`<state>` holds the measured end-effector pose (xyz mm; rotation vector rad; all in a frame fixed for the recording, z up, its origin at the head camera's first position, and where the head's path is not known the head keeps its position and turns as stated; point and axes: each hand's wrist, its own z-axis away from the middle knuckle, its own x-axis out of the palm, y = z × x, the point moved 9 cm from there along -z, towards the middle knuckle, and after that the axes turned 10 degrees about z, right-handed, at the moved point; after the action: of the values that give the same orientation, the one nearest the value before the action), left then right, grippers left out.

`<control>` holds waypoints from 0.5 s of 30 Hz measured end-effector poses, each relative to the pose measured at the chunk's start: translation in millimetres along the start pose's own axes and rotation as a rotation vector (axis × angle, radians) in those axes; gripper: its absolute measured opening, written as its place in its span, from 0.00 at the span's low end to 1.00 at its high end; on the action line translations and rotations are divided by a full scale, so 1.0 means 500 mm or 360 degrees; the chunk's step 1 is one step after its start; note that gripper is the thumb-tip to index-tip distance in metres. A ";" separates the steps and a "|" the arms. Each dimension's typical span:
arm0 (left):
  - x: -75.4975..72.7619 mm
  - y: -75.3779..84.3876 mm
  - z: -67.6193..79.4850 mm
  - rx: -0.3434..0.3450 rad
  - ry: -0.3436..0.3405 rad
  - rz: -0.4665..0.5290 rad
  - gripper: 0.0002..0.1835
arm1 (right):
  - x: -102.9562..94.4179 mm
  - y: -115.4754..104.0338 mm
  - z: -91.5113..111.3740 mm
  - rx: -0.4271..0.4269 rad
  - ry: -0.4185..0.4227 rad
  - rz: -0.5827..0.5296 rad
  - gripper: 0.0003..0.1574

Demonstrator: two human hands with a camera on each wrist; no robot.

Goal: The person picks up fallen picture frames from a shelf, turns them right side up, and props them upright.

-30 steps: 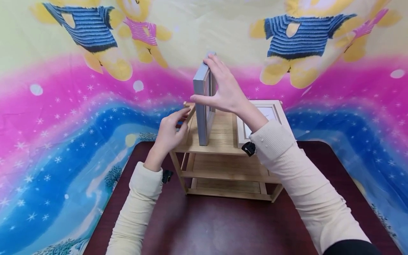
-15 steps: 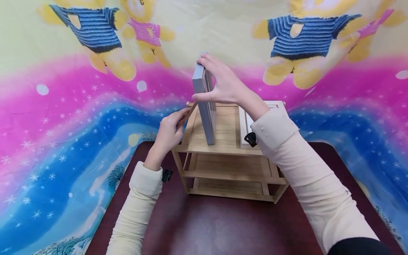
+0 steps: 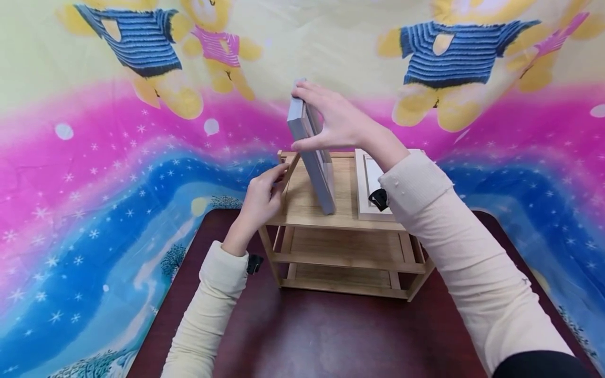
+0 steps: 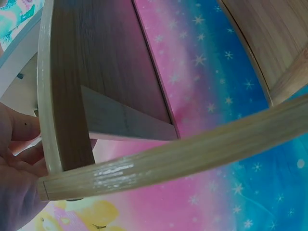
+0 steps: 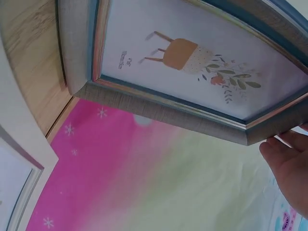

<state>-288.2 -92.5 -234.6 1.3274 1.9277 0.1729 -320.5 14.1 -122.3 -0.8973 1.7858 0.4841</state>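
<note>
A grey-blue picture frame (image 3: 315, 176) stands on edge on the top of a wooden shelf rack (image 3: 295, 207), leaning left at its upper end. My right hand (image 3: 340, 121) grips its upper end, thumb at the near corner and fingers at the far one. In the right wrist view, the picture (image 5: 183, 53) behind its pane has a plant pot on legs with leaves. Behind the frame, my left hand (image 3: 264, 197) holds a thin brown strip, apparently the frame's stand (image 3: 292, 167). The rack's side post (image 4: 67, 96) partly covers those fingers in the left wrist view.
On the right of the rack's top lies a white picture frame (image 3: 363, 197), partly behind the right forearm. Two lower shelves (image 3: 347, 244) sit beneath. The rack stands on a dark red table (image 3: 331, 336), with a patterned cloth (image 3: 302, 47) behind.
The grey-blue frame's lower end has shifted right across the rack's top, so the frame now leans more. Both hands have moved slightly right with it.
</note>
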 end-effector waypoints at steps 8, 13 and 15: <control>0.016 -0.010 0.001 -0.0086 -0.0052 0.0078 0.19 | 0.003 -0.002 -0.003 -0.0059 -0.0068 -0.0008 0.56; 0.021 -0.012 0.004 -0.0094 -0.0061 0.0091 0.19 | 0.011 0.000 -0.007 -0.0084 -0.0085 -0.0032 0.56; 0.020 -0.011 0.003 -0.0083 -0.0057 0.0082 0.19 | 0.012 0.005 -0.007 -0.0082 -0.0080 -0.0059 0.56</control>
<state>-292.8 -86.9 -243.7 1.3380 1.8481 0.2222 -325.7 11.1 -126.8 -0.9443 1.7148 0.5263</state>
